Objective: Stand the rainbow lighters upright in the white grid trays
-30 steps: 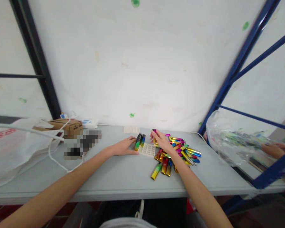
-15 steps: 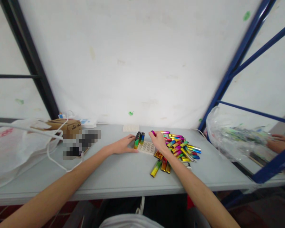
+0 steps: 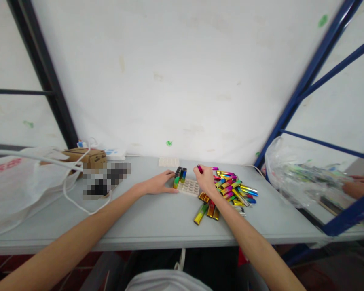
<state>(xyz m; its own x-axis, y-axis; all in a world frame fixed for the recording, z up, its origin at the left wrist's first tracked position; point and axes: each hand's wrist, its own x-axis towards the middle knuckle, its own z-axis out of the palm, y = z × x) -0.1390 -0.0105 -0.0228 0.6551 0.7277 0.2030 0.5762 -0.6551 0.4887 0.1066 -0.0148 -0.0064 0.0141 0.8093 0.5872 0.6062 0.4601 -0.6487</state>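
Note:
My left hand (image 3: 158, 183) lies on the grey table (image 3: 151, 220), fingers against the left edge of a white slotted tray (image 3: 189, 187). Several shiny rainbow-coloured lighters (image 3: 179, 176) stand upright in the tray's far left slots. My right hand (image 3: 205, 181) hovers over the tray's right side, pinched on a magenta lighter (image 3: 199, 169) that sticks up from its fingers. To the right lies a loose pile of the same lighters (image 3: 230, 190), and a few more lighters (image 3: 206, 210) lie nearer the table's front.
A second white tray (image 3: 168, 162) lies by the wall. A cardboard box (image 3: 86, 156), white cable and white plastic bag (image 3: 18, 186) sit at the left. A clear bag (image 3: 294, 178) and blue rack (image 3: 309, 76) stand right, with another person's hand (image 3: 356, 188) beyond.
My right hand has lifted off the pile with a magenta lighter and moved left over the tray. My left hand has stayed at the tray's edge.

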